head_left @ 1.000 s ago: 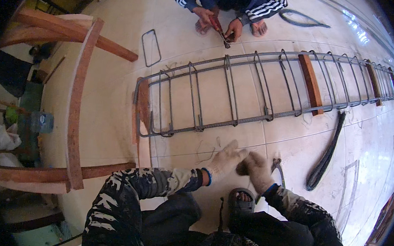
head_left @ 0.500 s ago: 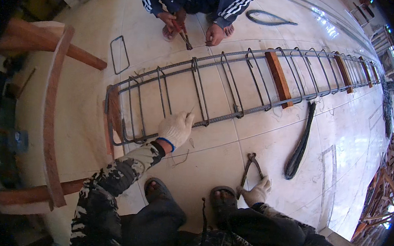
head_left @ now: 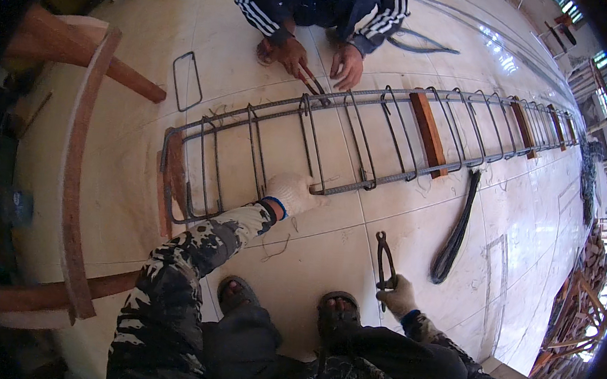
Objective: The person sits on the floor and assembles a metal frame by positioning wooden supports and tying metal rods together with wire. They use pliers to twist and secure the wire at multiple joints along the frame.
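A long steel rebar cage (head_left: 346,187), with bent stirrups around its bars, stretches from the left toward the far right. My gloved left hand (head_left: 293,191) is at the cage's near bar, beside a stirrup; its fingers are blurred and partly hidden. Lower right, my gloved right hand (head_left: 398,297) grips dark pincers (head_left: 381,248) by the handles, jaws pointing away from me. Bits of thin wire (head_left: 276,251) lie on the tiles below my left hand.
Across the cage a person (head_left: 316,7) crouches, holding red-handled pincers (head_left: 311,79) at the far bar. Wooden blocks (head_left: 428,135) prop the cage. A wire bundle (head_left: 455,232) lies right, a loose stirrup (head_left: 187,81) far left. A wooden frame (head_left: 78,174) stands left.
My left hand has moved right and slightly down along the near bar. My right hand has raised the pincers a little. The other person's pincers have come to the far bar.
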A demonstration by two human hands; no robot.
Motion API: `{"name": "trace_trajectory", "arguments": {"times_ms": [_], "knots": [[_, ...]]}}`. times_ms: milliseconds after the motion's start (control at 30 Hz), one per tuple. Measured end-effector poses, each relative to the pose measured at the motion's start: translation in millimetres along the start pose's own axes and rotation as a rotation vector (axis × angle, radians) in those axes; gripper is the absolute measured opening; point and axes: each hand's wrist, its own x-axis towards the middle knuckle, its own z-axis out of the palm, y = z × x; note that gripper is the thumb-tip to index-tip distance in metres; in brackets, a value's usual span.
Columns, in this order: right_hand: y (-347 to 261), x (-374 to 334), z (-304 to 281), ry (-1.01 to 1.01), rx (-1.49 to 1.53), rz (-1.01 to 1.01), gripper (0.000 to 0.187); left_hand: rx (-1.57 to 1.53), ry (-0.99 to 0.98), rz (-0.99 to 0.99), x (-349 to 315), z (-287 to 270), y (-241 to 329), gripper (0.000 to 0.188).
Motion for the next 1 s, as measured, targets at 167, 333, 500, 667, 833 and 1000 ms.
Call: {"name": "trace_trajectory", "arguments": {"times_ms": [167, 333, 500, 667, 833, 1000], "knots": [[-166.7, 28.8, -42.4, -0.373, 0.143, -0.166, 0.021, 0.129, -0.175, -0.192, 5.7, -12.5, 18.9, 0.097], [-291.0, 67.8, -25.9, -0.639, 0.401, -0.043, 0.05, 0.061, -0.125, -0.096, 18.0, 4.0, 5.9, 0.098], [-295.7, 154.8, 14.1, -0.76, 0.798, 0.141, 0.027, -0.197, -0.257, 0.038, 69.9, 31.3, -28.2, 0.082], [-318.6, 190.9, 35.9, -0.683, 0.969, 0.147, 0.01, -0.356, -0.176, -0.018, 51.8, 17.6, -18.9, 0.069], [-339.3, 257.5, 60.8, -0.715, 1.015, 0.109, 0.008, -0.329, -0.141, -0.108, 37.0, 13.3, -13.6, 0.062], [-308.9, 345.5, 85.5, -0.365, 0.038, -1.219, 0.01, -0.353, -0.099, 0.007, 58.8, 22.6, 11.7, 0.06]]}}
